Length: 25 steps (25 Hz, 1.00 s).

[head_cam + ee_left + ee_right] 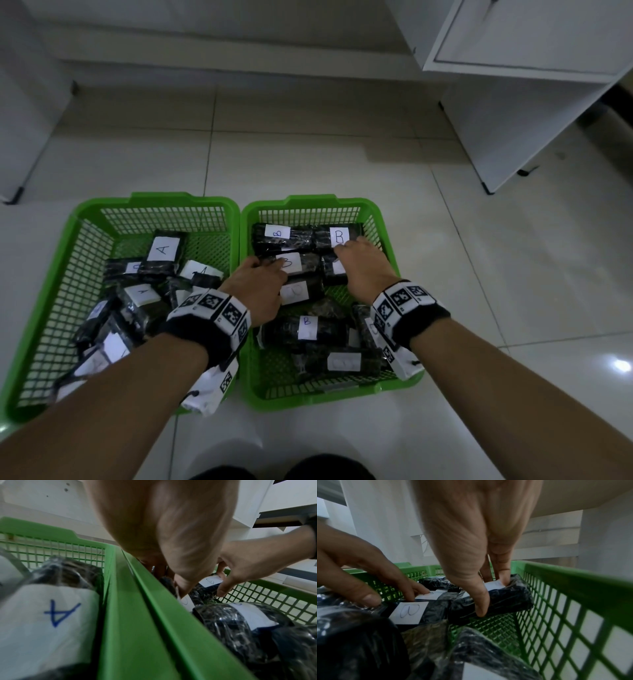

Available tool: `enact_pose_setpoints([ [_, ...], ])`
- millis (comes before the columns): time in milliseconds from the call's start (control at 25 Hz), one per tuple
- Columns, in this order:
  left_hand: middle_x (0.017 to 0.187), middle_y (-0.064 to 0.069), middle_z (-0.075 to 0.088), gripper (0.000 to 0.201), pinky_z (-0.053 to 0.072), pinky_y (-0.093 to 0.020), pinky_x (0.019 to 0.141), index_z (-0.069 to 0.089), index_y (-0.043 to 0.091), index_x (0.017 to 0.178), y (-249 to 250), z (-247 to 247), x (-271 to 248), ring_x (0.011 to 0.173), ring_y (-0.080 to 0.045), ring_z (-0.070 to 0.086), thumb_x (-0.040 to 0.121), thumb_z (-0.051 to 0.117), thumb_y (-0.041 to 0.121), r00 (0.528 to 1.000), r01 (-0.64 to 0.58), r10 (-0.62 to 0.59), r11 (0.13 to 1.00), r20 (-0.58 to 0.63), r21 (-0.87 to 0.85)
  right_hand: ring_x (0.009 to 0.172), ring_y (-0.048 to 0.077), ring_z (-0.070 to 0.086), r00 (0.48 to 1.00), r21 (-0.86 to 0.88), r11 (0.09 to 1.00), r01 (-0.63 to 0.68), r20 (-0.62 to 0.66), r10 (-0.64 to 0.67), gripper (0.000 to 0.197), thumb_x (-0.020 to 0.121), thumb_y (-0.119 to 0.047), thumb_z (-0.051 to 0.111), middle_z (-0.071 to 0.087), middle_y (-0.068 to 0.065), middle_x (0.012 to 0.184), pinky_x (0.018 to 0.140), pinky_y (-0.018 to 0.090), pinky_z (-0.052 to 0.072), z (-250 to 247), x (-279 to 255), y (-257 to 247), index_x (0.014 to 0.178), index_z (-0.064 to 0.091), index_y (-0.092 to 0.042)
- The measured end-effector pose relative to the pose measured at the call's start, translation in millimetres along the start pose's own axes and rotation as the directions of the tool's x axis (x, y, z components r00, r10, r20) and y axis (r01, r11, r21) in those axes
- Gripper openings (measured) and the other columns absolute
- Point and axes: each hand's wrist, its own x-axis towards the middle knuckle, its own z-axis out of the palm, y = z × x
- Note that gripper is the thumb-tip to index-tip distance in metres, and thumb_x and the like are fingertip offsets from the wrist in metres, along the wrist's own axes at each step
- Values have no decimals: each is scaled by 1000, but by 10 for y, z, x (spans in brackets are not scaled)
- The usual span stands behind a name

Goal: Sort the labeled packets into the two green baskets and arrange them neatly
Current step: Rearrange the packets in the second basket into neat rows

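Observation:
Two green baskets stand side by side on the floor. The left basket (154,202) holds a loose heap of dark wrapped packets labeled A (163,250). In the right basket (308,202) the B packets lie in rough rows. My left hand (269,274) reaches over the shared rim, its fingers on the label of a B packet (305,262) and its thumb against the wrap. My right hand (359,260) pinches a dark packet (510,601) near the right wall between thumb (481,608) and fingertips (505,580).
A white cabinet (531,85) stands at the back right and another white unit (20,120) at the far left. Pale tiled floor (308,154) surrounds the baskets. Dark shapes at the bottom edge (284,469) are part of my own body.

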Motion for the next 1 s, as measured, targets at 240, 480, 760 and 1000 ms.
enact_pose_setpoints([
  [240, 164, -4, 15, 46, 12, -35, 121, 43, 20, 142, -31, 30, 5, 148, -15, 25, 97, 43, 33, 1000, 9, -9, 1000, 15, -2, 115, 35, 52, 978, -81, 975, -205, -66, 200, 38, 87, 8, 57, 55, 22, 122, 88, 39, 54, 7, -56, -58, 124, 59, 3],
  [480, 164, -5, 16, 44, 13, -35, 118, 44, 22, 139, -30, 34, 17, 146, -14, 28, 95, 46, 31, 1000, 7, -7, 1000, 18, 5, 123, 38, 50, 978, -77, 975, -209, -5, 209, 30, 93, -2, 58, 55, 21, 128, 97, 43, 51, 98, -8, -21, 122, 64, 1],
  [760, 165, -5, 10, 45, 16, -37, 118, 39, 22, 142, -23, 5, -5, 148, -16, 21, 98, 41, 32, 999, -2, -1, 999, 50, 50, 109, 29, 64, 979, 77, 976, -204, 24, 202, 29, 88, -10, 72, 66, 14, 117, 94, 35, 55, 106, 31, 156, 116, 70, -4],
  [1000, 161, -2, 26, 41, 23, -31, 116, 52, 22, 135, -4, -93, -62, 138, -17, 42, 95, 50, 30, 1000, 23, -22, 997, 16, -75, 105, 25, 65, 982, 210, 961, -183, 90, 167, 29, 82, -11, 75, 68, 7, 111, 82, 25, 49, -75, -59, 299, 111, 73, -10],
])
